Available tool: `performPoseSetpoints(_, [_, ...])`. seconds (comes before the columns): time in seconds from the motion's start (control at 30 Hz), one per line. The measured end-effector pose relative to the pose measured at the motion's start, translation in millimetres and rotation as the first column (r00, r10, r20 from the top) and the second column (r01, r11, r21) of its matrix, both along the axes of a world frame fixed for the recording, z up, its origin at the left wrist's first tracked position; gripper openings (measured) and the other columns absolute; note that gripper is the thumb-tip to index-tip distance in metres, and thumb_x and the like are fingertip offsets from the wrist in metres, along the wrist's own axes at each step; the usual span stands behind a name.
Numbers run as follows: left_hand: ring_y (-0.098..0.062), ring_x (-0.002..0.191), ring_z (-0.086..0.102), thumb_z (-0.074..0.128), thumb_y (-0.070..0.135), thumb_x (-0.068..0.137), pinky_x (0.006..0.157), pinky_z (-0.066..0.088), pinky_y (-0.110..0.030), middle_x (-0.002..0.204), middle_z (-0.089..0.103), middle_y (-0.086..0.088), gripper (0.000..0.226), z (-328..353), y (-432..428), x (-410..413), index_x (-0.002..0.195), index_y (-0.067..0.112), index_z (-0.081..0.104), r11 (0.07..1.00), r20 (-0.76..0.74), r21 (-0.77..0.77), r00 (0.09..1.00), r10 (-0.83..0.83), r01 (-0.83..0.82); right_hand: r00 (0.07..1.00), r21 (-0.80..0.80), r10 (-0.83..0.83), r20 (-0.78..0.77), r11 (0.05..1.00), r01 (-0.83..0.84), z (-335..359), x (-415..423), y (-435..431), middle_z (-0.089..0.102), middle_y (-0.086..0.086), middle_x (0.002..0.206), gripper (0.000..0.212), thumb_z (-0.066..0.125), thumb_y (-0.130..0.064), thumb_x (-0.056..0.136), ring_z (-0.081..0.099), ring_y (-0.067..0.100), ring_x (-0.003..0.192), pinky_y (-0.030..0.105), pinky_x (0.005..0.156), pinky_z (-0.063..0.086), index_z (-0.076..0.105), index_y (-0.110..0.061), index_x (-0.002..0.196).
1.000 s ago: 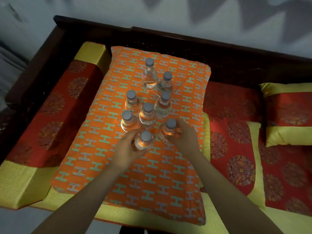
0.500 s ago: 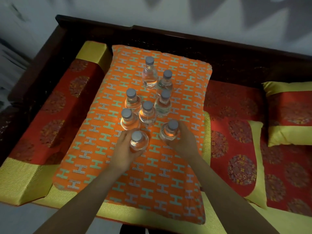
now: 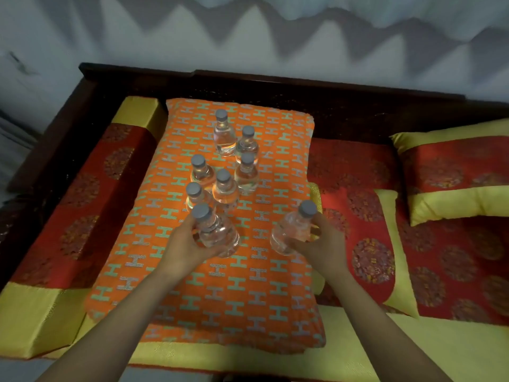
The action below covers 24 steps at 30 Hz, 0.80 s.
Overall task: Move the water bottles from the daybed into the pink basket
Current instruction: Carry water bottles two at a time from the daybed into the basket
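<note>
Several clear water bottles with grey caps point(image 3: 223, 188) stand upright in a cluster on an orange patterned cushion point(image 3: 220, 293) on the daybed. My left hand point(image 3: 183, 249) grips one bottle point(image 3: 216, 232), lifted above the cushion and tilted toward me. My right hand point(image 3: 322, 244) grips another bottle point(image 3: 293, 230), also lifted and leaning to the right. The pink basket is not in view.
The daybed has a dark wooden back rail point(image 3: 275, 86) and red-and-yellow bolsters at the left point(image 3: 68, 216). Red-and-yellow pillows point(image 3: 454, 172) lie at the right. A yellow mattress edge point(image 3: 385, 348) runs along the front. A pale wall rises behind.
Both hands have lifted their bottles off the cushion and drawn them apart and toward me; the right bottle now tilts. The standing bottles have not moved.
</note>
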<state>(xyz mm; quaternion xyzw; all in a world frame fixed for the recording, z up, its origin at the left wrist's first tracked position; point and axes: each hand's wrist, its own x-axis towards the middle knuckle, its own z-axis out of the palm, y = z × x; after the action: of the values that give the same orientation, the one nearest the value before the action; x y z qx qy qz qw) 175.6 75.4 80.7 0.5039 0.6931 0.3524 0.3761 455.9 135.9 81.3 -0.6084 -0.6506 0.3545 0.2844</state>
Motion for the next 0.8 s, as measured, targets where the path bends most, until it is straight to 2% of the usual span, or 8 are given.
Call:
performPoseSetpoints(0.07, [0.008, 0.097, 0.058, 0.077, 0.069, 0.041, 0.078, 0.047, -0.015, 0.105, 0.06, 0.027, 0.092, 12, -2, 6, 0.121, 0.034, 0.047, 0.998, 0.007, 0.048, 0.999, -0.038, 0.038, 0.999, 0.006, -0.036, 0.024, 0.999, 0.036, 10, 12, -12, 0.065, -0.024, 0.083, 0.058, 0.084, -0.042, 0.062, 0.064, -0.001, 0.078, 0.023, 0.064, 0.053, 0.061, -0.031, 0.114])
performPoseSetpoints(0.17, [0.008, 0.095, 0.06, 0.077, 0.074, 0.045, 0.073, 0.047, -0.015, 0.102, 0.064, 0.03, 0.075, 27, -8, 14, 0.11, 0.049, 0.048, 0.99, -0.004, 0.103, 0.995, -0.096, 0.096, 0.993, 0.041, -0.112, 0.042, 0.993, 0.111, 26, 31, -32, 0.064, -0.028, 0.078, 0.054, 0.079, -0.052, 0.058, 0.061, -0.01, 0.075, 0.015, 0.058, 0.049, 0.061, -0.039, 0.107])
performPoseSetpoints(0.3, [0.007, 0.089, 0.062, 0.081, 0.065, 0.05, 0.066, 0.05, -0.01, 0.101, 0.063, 0.033, 0.06, 47, -21, 36, 0.101, 0.054, 0.052, 0.968, -0.01, 0.169, 0.982, -0.189, 0.188, 0.968, 0.06, -0.247, 0.05, 0.968, 0.244, 47, 63, -75, 0.07, -0.016, 0.077, 0.054, 0.082, -0.054, 0.054, 0.065, 0.001, 0.069, 0.034, 0.06, 0.055, 0.063, -0.04, 0.102])
performPoseSetpoints(0.43, [0.005, 0.087, 0.062, 0.081, 0.05, 0.049, 0.07, 0.054, -0.027, 0.097, 0.064, 0.031, 0.053, 60, -21, 77, 0.096, 0.051, 0.056, 0.93, 0.03, 0.207, 0.948, -0.316, 0.304, 0.906, 0.024, -0.421, 0.031, 0.907, 0.421, 66, 110, -124, 0.071, -0.013, 0.073, 0.045, 0.075, -0.058, 0.047, 0.065, 0.002, 0.065, 0.037, 0.061, 0.054, 0.064, -0.043, 0.088])
performPoseSetpoints(0.53, [-0.001, 0.085, 0.063, 0.089, 0.031, 0.054, 0.07, 0.055, -0.032, 0.094, 0.068, 0.021, 0.055, 72, -18, 129, 0.097, 0.046, 0.058, 0.884, 0.046, 0.233, 0.903, -0.427, 0.406, 0.846, -0.017, -0.532, 0.028, 0.846, 0.533, 82, 159, -163, 0.07, -0.017, 0.076, 0.037, 0.071, -0.057, 0.049, 0.063, -0.003, 0.066, 0.035, 0.062, 0.053, 0.064, -0.046, 0.083])
performPoseSetpoints(0.6, [-0.001, 0.085, 0.063, 0.091, 0.023, 0.056, 0.07, 0.054, -0.029, 0.093, 0.069, 0.018, 0.057, 81, -16, 173, 0.101, 0.041, 0.059, 0.829, 0.048, 0.238, 0.847, -0.53, 0.505, 0.783, -0.015, -0.621, 0.043, 0.783, 0.622, 92, 199, -193, 0.07, -0.017, 0.078, 0.036, 0.075, -0.053, 0.051, 0.064, -0.002, 0.074, 0.037, 0.069, 0.055, 0.065, -0.041, 0.083])
performPoseSetpoints(0.7, [-0.001, 0.081, 0.065, 0.094, 0.027, 0.05, 0.07, 0.052, -0.023, 0.091, 0.07, 0.02, 0.06, 89, -19, 240, 0.099, 0.036, 0.061, 0.756, 0.061, 0.226, 0.766, -0.64, 0.614, 0.671, -0.035, -0.738, 0.067, 0.671, 0.741, 102, 254, -239, 0.071, -0.013, 0.089, 0.045, 0.077, -0.053, 0.048, 0.065, 0.005, 0.087, 0.039, 0.077, 0.055, 0.066, -0.04, 0.089])
performPoseSetpoints(0.8, [-0.003, 0.08, 0.068, 0.092, 0.038, 0.043, 0.075, 0.055, -0.03, 0.088, 0.072, 0.018, 0.063, 95, -30, 310, 0.097, 0.043, 0.06, 0.692, 0.069, 0.218, 0.697, -0.714, 0.688, 0.561, -0.032, -0.826, 0.062, 0.56, 0.828, 109, 308, -286, 0.07, -0.012, 0.086, 0.04, 0.075, -0.051, 0.046, 0.066, 0.01, 0.081, 0.039, 0.074, 0.056, 0.063, -0.048, 0.083])
